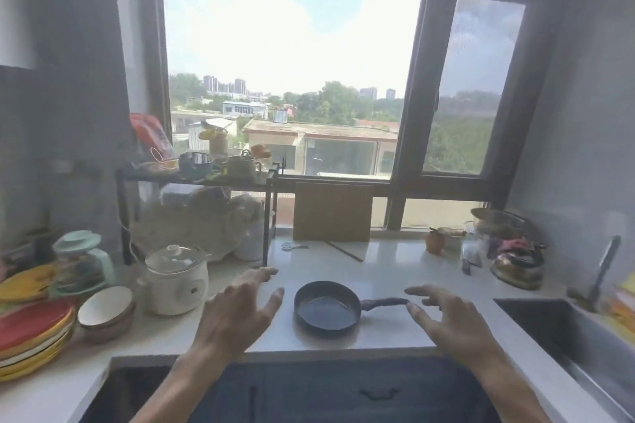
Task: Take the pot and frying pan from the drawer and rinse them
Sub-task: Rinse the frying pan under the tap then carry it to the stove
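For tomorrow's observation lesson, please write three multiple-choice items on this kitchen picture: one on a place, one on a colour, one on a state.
1. Where does the small dark round frying pan lie?
A. in the sink
B. on the white countertop
C. on the black wire shelf

2. What colour is the topmost plate of the plate stack at the left?
A. red
B. blue
C. black

3. How are the two hands?
A. both grip the pan
B. one holds a lid
C. both open, holding nothing

Answers: 1 B, the pan rests flat on the counter between the hands. 2 A, the top plate is red above yellow ones. 3 C, the left hand and the right hand have spread fingers on either side of the pan.
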A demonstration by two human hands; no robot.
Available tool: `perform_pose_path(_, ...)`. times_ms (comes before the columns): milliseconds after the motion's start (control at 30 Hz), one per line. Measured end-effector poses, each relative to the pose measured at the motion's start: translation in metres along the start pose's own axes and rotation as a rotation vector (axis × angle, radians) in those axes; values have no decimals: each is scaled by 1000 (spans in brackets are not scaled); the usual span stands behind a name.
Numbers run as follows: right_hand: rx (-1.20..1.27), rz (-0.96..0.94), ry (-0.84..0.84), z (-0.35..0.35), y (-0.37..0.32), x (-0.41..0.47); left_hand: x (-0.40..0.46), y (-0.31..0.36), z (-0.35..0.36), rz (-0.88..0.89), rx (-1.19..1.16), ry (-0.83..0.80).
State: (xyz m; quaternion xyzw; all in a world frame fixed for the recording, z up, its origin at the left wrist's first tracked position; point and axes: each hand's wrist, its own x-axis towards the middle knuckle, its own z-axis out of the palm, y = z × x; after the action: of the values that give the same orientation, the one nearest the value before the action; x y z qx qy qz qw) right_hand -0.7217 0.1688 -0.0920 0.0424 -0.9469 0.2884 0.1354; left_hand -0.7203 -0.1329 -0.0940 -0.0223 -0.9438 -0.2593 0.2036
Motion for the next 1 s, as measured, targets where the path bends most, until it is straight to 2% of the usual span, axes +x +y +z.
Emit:
perform_pose_path(200,115,34,-61,64,82,109,98,-25,114,2,5,-41)
perform_pose_path(433,266,142,-279,142,171,230,189,-60,232,-200,4,-225)
perform_pose_path(533,289,214,-388,174,203,267,217,-85,271,-274,-35,-354)
perform_pose_path(700,218,219,-560,244,259,320,255,-138,345,-348,-188,-597)
perform_pose_path(767,148,191,-648,273,279,336,266,-159,373,-378,-203,-651)
perform_pose_path(867,12,176,-672,303,306,358,281,-189,405,-419,-220,-751)
perform_pose_path(1000,-200,50,-778,317,327,386,286,-209,425,-483,-361,-826)
